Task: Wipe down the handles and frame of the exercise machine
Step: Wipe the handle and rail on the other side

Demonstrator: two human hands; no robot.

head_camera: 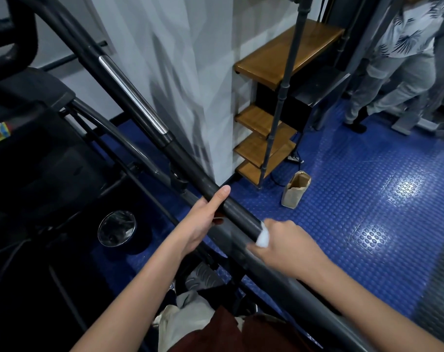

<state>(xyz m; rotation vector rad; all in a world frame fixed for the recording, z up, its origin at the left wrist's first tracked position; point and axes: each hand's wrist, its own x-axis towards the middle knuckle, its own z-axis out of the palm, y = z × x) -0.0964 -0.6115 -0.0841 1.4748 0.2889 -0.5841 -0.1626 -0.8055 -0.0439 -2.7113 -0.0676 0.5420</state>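
The long dark bar (195,174) of the exercise machine runs on a slant from the upper left down to the lower right, and both hands are on its lower half. Nearest along the bar, the right hand (289,247) is clenched around a small white wipe (262,237), pressing it against the bar's upper side; the fingers look blurred. Just above it on the bar, the left hand (203,219) grips the tube, thumb (219,196) laid along the top and fingers curled underneath out of sight. Further up the bar from the left hand sits a shiny chrome strip (132,94) set into the dark grip. To the left of the bar and below it lies the black body of the machine, with a round shiny disc (117,231) on it. To the right of the bar, on the blue studded floor (355,199), a brown paper bag (295,189) stands upright, near the foot of a wooden shelf unit (279,62) with pipe legs. Beyond the shelf unit, furthest from the bar, another person (398,62) in a patterned shirt and grey trousers stands on the floor.
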